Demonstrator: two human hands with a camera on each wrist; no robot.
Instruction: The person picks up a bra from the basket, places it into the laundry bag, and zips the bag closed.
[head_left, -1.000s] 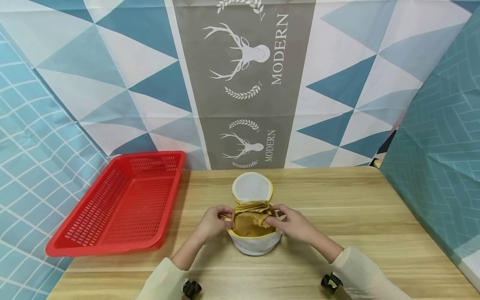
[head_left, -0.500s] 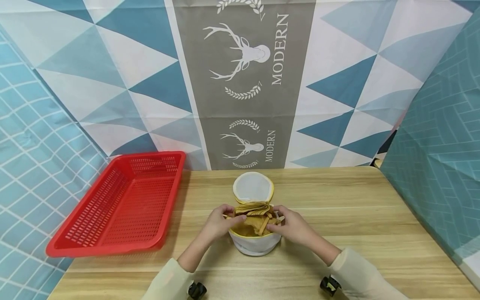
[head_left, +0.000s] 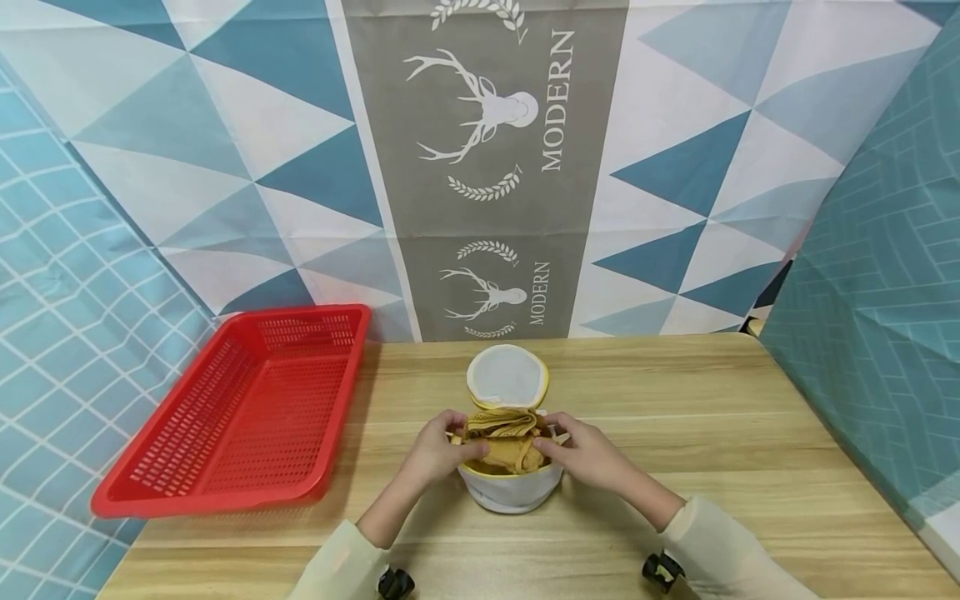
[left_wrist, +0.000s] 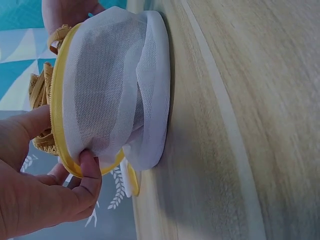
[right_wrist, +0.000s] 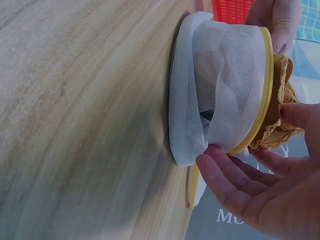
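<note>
A round white mesh laundry bag (head_left: pixel 510 492) with a yellow zip rim stands on the table, its lid (head_left: pixel 507 375) laid back behind it. A folded mustard bra (head_left: pixel 513 450) with lace trim and a strap fills the opening and rises above the rim. My left hand (head_left: pixel 438 446) holds the bag's left side, thumb over the rim on the bra, fingers (left_wrist: pixel 90 170) curled against the mesh. From the right, my right hand (head_left: pixel 585 448) pinches the bra's edge with its thumb, while lower fingers (right_wrist: pixel 225 182) rest along the bag's wall.
A red plastic basket (head_left: pixel 341 425) stands at the left of the wooden table (head_left: pixel 660 400). Patterned sheets (head_left: pixel 675 167) hang behind and at both sides.
My left thumb has come inward over the bra. The bra has been shifted and pressed lower into the bag, its strap now lying near the right. Both hands stay at the bag's sides.
</note>
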